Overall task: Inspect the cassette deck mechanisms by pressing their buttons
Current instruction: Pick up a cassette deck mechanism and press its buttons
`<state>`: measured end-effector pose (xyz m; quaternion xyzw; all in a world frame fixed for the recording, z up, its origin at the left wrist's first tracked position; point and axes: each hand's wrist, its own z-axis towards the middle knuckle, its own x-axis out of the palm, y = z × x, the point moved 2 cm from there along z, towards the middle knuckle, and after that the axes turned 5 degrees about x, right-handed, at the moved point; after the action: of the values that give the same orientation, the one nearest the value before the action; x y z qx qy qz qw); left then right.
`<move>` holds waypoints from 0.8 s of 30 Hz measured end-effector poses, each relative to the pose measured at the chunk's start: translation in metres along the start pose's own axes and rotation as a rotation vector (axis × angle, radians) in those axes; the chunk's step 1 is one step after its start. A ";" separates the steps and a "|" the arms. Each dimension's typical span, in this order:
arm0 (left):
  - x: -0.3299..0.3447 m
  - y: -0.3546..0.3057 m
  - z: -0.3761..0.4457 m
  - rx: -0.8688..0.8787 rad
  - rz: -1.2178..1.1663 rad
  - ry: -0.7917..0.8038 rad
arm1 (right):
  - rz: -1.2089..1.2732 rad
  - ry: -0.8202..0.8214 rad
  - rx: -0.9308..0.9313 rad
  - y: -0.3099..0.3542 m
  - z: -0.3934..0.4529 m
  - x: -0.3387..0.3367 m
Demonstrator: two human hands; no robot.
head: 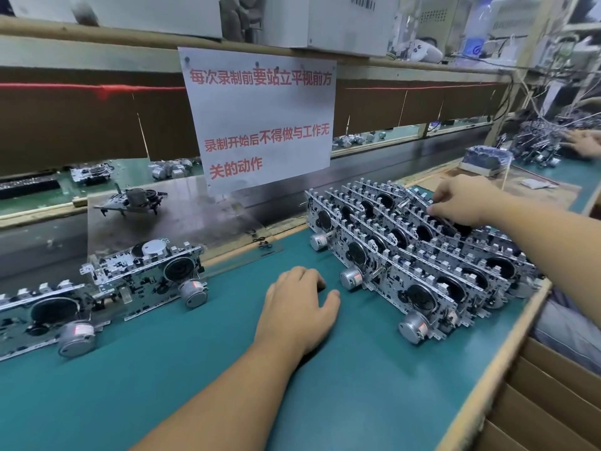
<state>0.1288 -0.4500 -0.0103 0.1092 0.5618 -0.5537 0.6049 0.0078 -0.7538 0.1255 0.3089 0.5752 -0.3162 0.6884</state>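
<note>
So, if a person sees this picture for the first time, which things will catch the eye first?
Probably the white paper sign with red characters, hanging at centre back. Next, the dense stack of cassette deck mechanisms on the green mat at the right, where the right hand reaches in. The left hand rests on the mat in the middle.

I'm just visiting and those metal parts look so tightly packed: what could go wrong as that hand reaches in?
The right hand is reaching into a stack of leaning cassette deck mechanisms; pulling one out may snag or tip its neighbours. The front ones sit near the table edge and might slide off. The left hand rests on the mat, steadying nothing.
</note>
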 end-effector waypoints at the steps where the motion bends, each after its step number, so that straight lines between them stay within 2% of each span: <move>1: 0.001 0.000 0.000 -0.001 0.002 0.000 | -0.007 -0.009 0.002 0.001 -0.001 -0.002; 4: -0.001 0.001 0.001 -0.011 -0.012 0.002 | -0.025 -0.134 -0.030 0.012 -0.013 -0.016; 6: -0.007 -0.003 -0.001 -0.036 -0.076 0.008 | 0.063 -0.263 -0.087 0.036 -0.035 -0.032; 8: -0.019 -0.009 -0.009 -0.108 -0.261 -0.034 | 0.208 -0.350 -0.225 0.080 -0.074 -0.047; 10: -0.039 -0.006 -0.030 -0.187 -0.479 -0.129 | 0.349 -0.392 -0.448 0.138 -0.127 -0.057; 12: -0.067 0.002 -0.062 -0.208 -0.589 -0.200 | 0.461 -0.351 -0.619 0.187 -0.175 -0.054; 14: -0.108 0.022 -0.103 -0.224 -0.602 -0.293 | 0.486 -0.237 -0.714 0.235 -0.204 -0.035; 17: -0.174 0.068 -0.160 -0.251 -0.569 -0.471 | 0.395 -0.012 -0.750 0.302 -0.221 0.003; 19: -0.207 0.102 -0.195 -0.323 -0.524 -0.590 | 0.302 0.058 -0.757 0.333 -0.223 0.022; 22: -0.225 0.140 -0.237 -0.443 -0.442 -0.735 | 0.093 -0.047 -0.744 0.356 -0.217 0.036; 24: -0.227 0.149 -0.244 -0.455 -0.444 -0.771 | 0.066 -0.171 -0.693 0.361 -0.219 0.036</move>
<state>0.1663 -0.0880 0.0142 -0.3602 0.4136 -0.5328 0.6444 0.1671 -0.3642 0.0794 0.0480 0.5784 -0.1048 0.8076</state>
